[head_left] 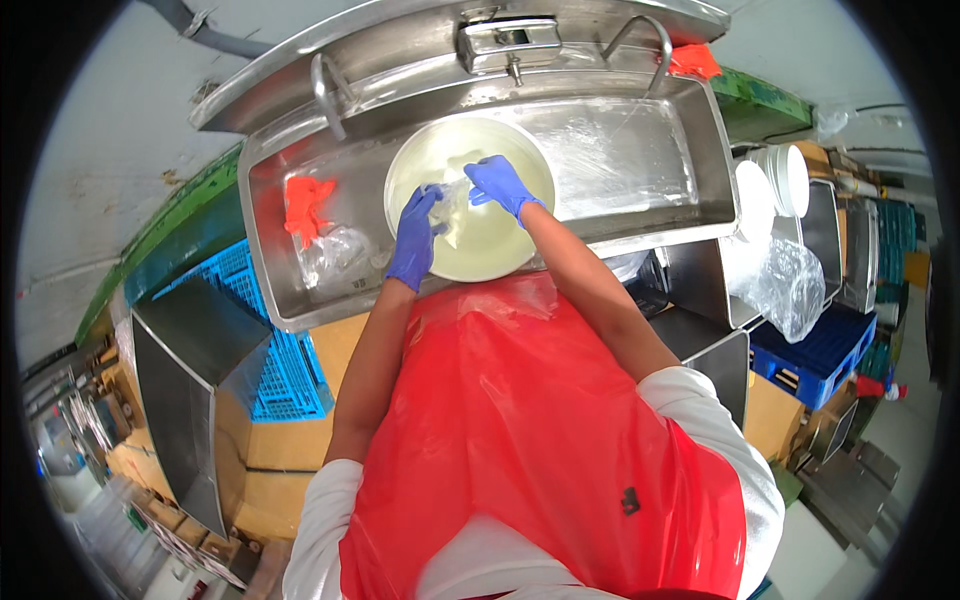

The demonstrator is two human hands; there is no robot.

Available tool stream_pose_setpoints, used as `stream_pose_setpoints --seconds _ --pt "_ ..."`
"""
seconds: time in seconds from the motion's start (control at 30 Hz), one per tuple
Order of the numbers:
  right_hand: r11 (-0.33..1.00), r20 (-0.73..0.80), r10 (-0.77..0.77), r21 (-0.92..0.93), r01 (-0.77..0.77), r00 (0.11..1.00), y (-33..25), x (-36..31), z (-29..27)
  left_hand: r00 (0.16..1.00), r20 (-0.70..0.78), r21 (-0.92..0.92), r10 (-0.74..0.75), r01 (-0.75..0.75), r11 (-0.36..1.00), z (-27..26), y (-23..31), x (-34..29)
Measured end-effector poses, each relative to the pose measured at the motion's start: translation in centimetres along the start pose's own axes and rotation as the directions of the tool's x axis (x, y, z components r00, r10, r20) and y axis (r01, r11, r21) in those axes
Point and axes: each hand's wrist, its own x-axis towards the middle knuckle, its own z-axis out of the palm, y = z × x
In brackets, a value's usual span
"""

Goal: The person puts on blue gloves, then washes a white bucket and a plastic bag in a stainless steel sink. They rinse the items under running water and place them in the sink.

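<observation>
Both my hands wear blue gloves and work over a round white tub (400, 160) with pale yellowish contents, standing in a long steel sink (620, 225). Between them hangs a thin, translucent whitish piece (453, 213) that looks like a small plastic bag. My left hand (415, 232) is closed on its left side, near the tub's left rim. Fingers pinched, my right hand (500, 183) grips it from the upper right. A paler patch (462, 160) shows in the tub beyond the hands.
Orange gloves (307, 207) and crumpled clear plastic (340, 250) lie at the sink's left end. A steel tap fixture (510, 45) is on the back wall between two curved handles. Right of the sink are white buckets (790, 180); steel bins (180, 350) and a blue crate (290, 375) stand left.
</observation>
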Motion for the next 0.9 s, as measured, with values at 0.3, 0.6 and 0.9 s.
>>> stream_pose_setpoints --seconds 0.3,0.6,0.9 --pt "0.968 0.183 0.195 0.124 -0.22 0.964 0.0 -4.3 -0.8 0.982 0.188 -0.202 -0.029 0.068 0.977 -1.2 0.6 2.9" --pt "0.974 0.003 0.053 0.222 -0.053 0.999 1.7 -8.1 1.8 0.983 0.107 -0.289 -0.151 0.176 0.941 1.2 1.6 3.0" --pt "0.972 -0.106 -0.228 -0.086 0.219 0.968 -1.9 -9.8 0.0 0.656 0.241 0.862 0.715 -0.483 0.152 1.2 2.0 3.7"
